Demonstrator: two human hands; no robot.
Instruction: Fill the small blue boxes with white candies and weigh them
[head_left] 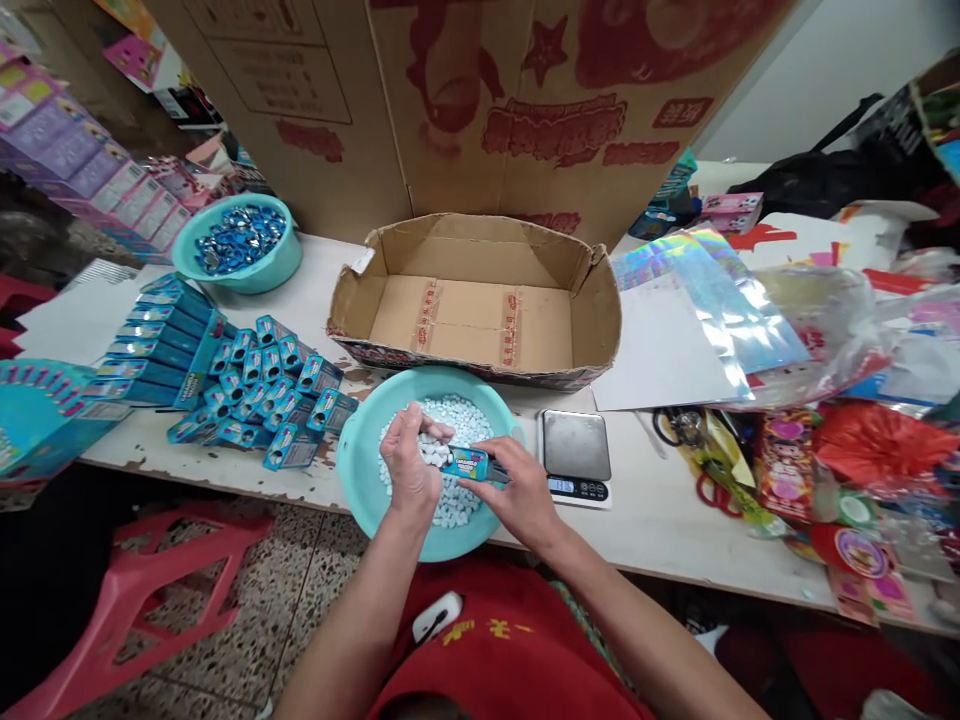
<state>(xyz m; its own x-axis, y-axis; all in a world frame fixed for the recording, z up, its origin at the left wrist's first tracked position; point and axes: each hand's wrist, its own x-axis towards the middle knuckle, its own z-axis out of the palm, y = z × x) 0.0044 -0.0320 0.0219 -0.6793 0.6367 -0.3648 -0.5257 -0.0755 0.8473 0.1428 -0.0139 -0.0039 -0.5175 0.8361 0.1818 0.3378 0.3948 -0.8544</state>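
Note:
Over the turquoise basin (pixel 352 490) of small white candies (pixel 454 515), my left hand (pixel 411 470) is cupped and tilted, with some of the white pieces in its palm. My right hand (pixel 523 490) grips a small blue candy box (pixel 468 463) by its far end between thumb and fingers. The box lies sideways, its open end against the left palm and the pieces there. How full it is cannot be seen. Just right of the basin sits a small digital scale (pixel 576 450) with a lit display and a bare plate.
Behind the basin stands a low open carton (pixel 472 310). Many blue boxes (pixel 270 390) are heaped at the left, near a second basin (pixel 247 280) of blue pieces. Holographic sheets (pixel 720 300), scissors (pixel 716 495) and wrapped goods spread to the right. A red stool (pixel 150 600) is below.

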